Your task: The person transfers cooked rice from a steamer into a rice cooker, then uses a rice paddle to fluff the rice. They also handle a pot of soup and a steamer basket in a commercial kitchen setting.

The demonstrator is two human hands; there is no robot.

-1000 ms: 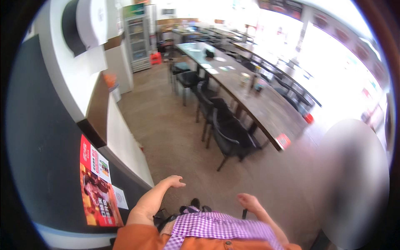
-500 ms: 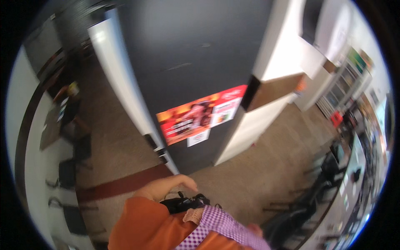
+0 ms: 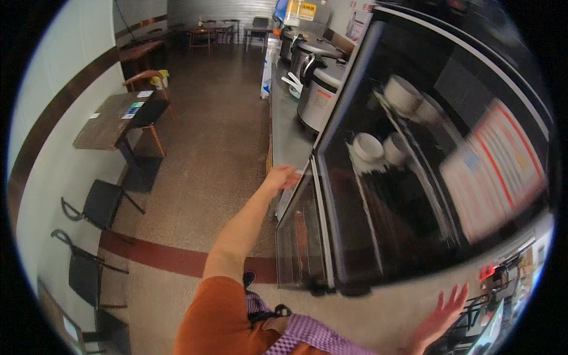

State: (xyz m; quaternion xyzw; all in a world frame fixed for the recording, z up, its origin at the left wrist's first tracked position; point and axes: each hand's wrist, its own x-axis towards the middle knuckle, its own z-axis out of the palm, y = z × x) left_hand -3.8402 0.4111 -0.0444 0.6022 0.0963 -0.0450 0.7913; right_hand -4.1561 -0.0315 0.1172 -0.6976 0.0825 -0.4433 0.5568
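In front of me, at the right, stands a black-framed glass-door cabinet (image 3: 387,207). Through its upper glass show a stack of white plates (image 3: 402,94) and some white bowls (image 3: 368,147) on racks. My left hand (image 3: 280,179) is stretched forward to the cabinet's left edge, near the top of a lower glass panel (image 3: 302,236). Its fingers point at the edge and look loosely extended, with nothing visible in them; whether they touch the frame is unclear. At the lower right my right hand (image 3: 441,316) is raised below the cabinet, fingers spread and holding nothing.
Several large steel cookers (image 3: 322,89) line a metal counter (image 3: 290,133) beyond the cabinet, beside white spoons (image 3: 293,81). Along the left wall are a wooden table (image 3: 100,133) and black chairs (image 3: 100,201). A dark red strip (image 3: 160,260) crosses the floor. A printed sheet (image 3: 497,171) is on the glass.
My view has swung from a dark panel with a red poster to the cabinet's glass front. My left arm has reached out forward, and my right hand has come up with its fingers spread.
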